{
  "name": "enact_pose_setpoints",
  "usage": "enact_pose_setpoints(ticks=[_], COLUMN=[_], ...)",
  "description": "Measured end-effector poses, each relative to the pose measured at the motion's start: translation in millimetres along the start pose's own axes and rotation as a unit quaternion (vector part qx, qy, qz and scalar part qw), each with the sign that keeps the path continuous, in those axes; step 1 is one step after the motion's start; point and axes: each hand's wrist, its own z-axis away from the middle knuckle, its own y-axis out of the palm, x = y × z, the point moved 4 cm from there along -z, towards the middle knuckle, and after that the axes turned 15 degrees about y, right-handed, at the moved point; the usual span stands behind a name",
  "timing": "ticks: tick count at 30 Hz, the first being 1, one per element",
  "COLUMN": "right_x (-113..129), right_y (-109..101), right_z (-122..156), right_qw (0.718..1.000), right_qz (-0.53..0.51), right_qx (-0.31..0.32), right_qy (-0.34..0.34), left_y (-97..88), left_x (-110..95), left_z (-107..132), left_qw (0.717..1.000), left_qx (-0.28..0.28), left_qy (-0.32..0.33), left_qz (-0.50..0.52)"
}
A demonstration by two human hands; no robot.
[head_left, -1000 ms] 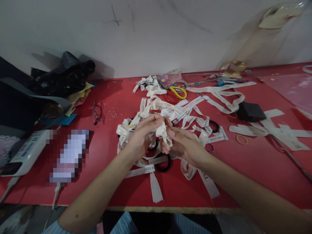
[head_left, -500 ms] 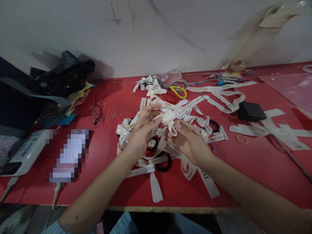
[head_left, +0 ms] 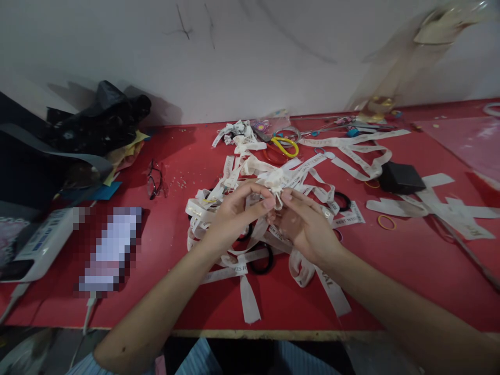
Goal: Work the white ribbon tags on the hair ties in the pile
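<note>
Between my two hands is a white ribbon bow, gathered at its middle with a small loop hanging below. My left hand pinches its left side between thumb and fingers. On the other side, my right hand is closed on the bow with thumb and forefinger. Beneath both hands lies a tangled heap of white printed ribbon, with lettering on several strips. Black hair ties sit among the strips. My fingers partly hide the bow's lower part.
Yellow-handled scissors lie behind the heap. To the right are a black block, a yellow rubber band and more ribbon. Eyeglasses, a phone on a cable and a black bag are at left.
My left hand's fingers have come down and curled closer round the bow, the thumb moving right towards its middle. The bow has shifted slightly right. My right hand has barely moved.
</note>
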Motion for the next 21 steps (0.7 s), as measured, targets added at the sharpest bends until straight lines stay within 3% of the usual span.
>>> enact_pose_setpoints(ticks=[4,10,16,21], right_x=[0.3,-0.9,-2.3,-4.8], right_y=[1.3,0.7,1.1,-1.4], right_z=[0.7,0.7,0.3,-0.6], right_qw=[1.0,1.0,1.0,1.0], right_qz=[0.012,0.003,-0.019,-0.011], right_qx=[0.002,0.013,0.02,0.009], right_qy=[-0.005,-0.005,0.007,0.016], left_y=[0.0,-2.2,-1.3,-2.3], left_x=[-0.1,-1.7,1.5,2.9], left_z=[0.3,0.5,1.2,2.0], left_qw=[0.999,0.993,0.997,0.997], left_qx=[0.015,0.002,0.01,-0.007], left_qy=[0.013,0.086,0.031,0.029], left_qz=[-0.032,-0.085,-0.068,-0.075])
